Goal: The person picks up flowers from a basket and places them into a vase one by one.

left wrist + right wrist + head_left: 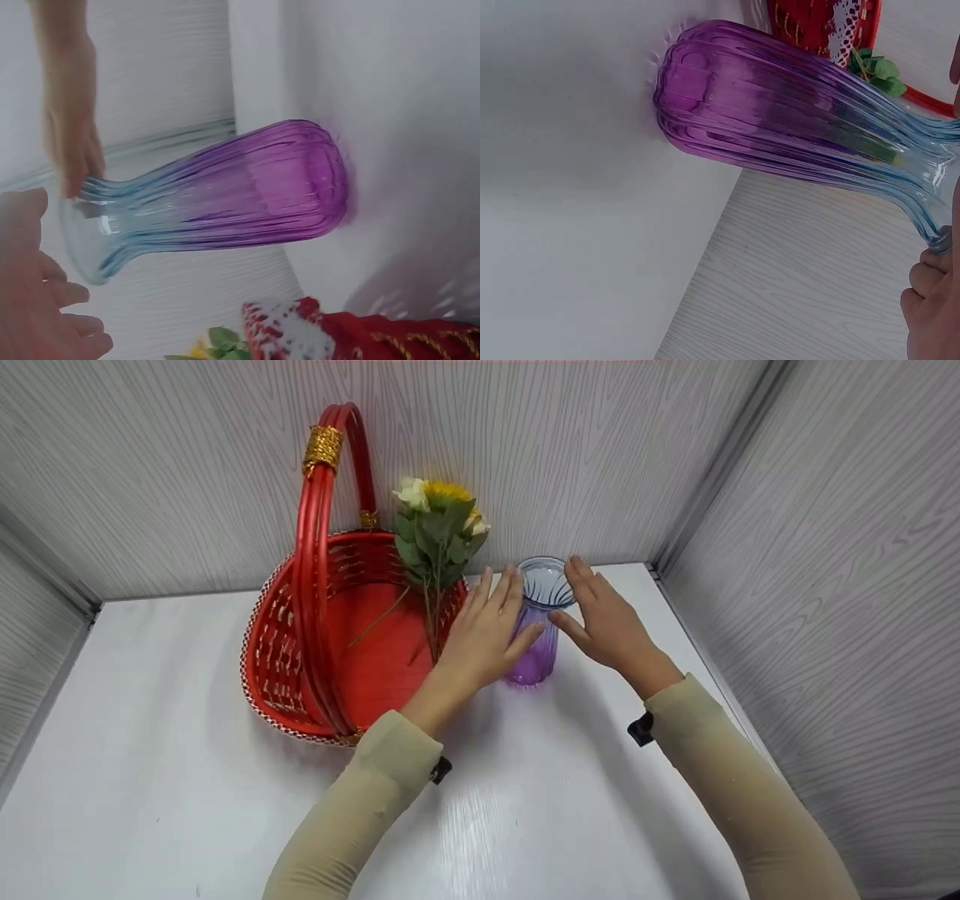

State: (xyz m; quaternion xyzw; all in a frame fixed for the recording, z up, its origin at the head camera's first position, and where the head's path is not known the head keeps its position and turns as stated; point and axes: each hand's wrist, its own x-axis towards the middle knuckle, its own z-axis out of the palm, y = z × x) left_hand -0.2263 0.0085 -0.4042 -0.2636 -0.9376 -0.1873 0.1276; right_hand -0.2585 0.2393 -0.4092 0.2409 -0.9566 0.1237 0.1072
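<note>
A tall ribbed glass vase (534, 649), blue at its flared mouth and purple at its base, stands upright on the white table. On its left side my left hand (486, 631) reaches out with straight fingers, apart from the rim in the left wrist view (46, 292). From the right, my right hand (606, 619) has its extended fingers at the mouth. In the right wrist view, fingers of the right hand (934, 296) touch the vase's lip. Neither hand curls round the glass.
Left of the vase sits a red woven basket (259, 660) with a tall handle (307, 547). A bunch of white and yellow flowers (442, 521) leans on its rim, stems inside. Wood-grain panels (570, 450) enclose the table (172, 810) at the back and sides.
</note>
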